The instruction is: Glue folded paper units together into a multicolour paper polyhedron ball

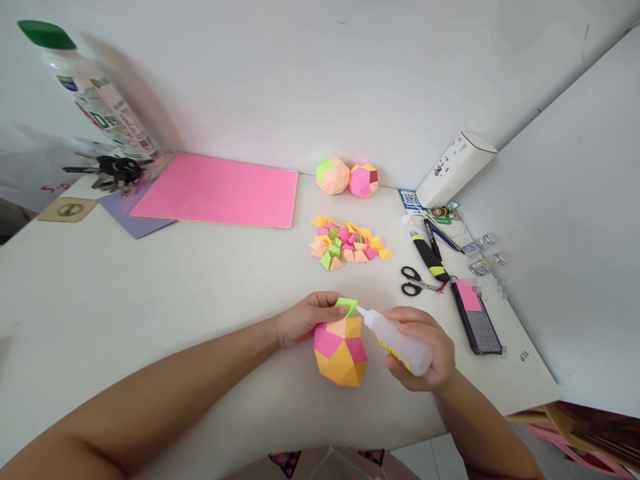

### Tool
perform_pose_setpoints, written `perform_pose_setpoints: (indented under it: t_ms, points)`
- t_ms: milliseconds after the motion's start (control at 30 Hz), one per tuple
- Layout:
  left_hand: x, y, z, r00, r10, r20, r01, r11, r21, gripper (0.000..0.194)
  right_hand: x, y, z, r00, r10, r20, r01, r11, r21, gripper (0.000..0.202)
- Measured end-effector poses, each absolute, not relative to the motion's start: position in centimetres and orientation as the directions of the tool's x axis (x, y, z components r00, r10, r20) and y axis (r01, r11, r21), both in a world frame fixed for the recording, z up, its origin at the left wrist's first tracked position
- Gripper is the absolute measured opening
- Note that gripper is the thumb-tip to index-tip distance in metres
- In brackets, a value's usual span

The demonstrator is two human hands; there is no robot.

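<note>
My left hand (pixel 311 316) pinches a small green folded paper piece (pixel 347 306) between thumb and fingers. Just below it is a paper ball (pixel 341 359) of yellow, pink and peach facets; whether the hidden fingers also support it I cannot tell. In my right hand (pixel 434 350), closed around its body, is a white squeeze glue bottle (pixel 397 341) with a yellow label. Its nozzle points left, with the tip at the green piece's right edge. Beyond my hands lies a loose pile of folded paper pieces (pixel 350 241) in pink, green, orange and peach.
Two finished paper balls (pixel 333 177) stand against the wall. Scissors (pixel 412 281), a utility knife (pixel 429 257), a phone (pixel 477 320) and a white box (pixel 456 170) are at the right. A pink sheet (pixel 220 190), keys (pixel 117 172) and a green-capped bottle (pixel 97 93) occupy the left.
</note>
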State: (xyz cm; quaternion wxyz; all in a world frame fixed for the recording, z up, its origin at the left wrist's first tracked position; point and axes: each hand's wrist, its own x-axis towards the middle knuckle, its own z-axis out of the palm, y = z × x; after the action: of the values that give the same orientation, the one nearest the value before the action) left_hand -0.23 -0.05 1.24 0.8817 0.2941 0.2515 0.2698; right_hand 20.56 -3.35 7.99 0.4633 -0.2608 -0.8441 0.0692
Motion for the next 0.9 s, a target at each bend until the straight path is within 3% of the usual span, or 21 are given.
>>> perform_pose_setpoints:
  t_ms: [433,900]
  points:
    - [-0.21,-0.04,1.54,0.717,0.633,-0.293,-0.330,0.678,0.657,0.021,20.52,-3.27,7.93,-0.461,0.457,0.761,0.390,0.874,-0.288,0.036]
    - [-0.24,-0.03,1.47,0.720,0.627,-0.296,-0.321,0.680,0.659,0.023,20.67,-3.11,7.64,-0.435,0.495,0.752,0.396,0.856,-0.333,0.039]
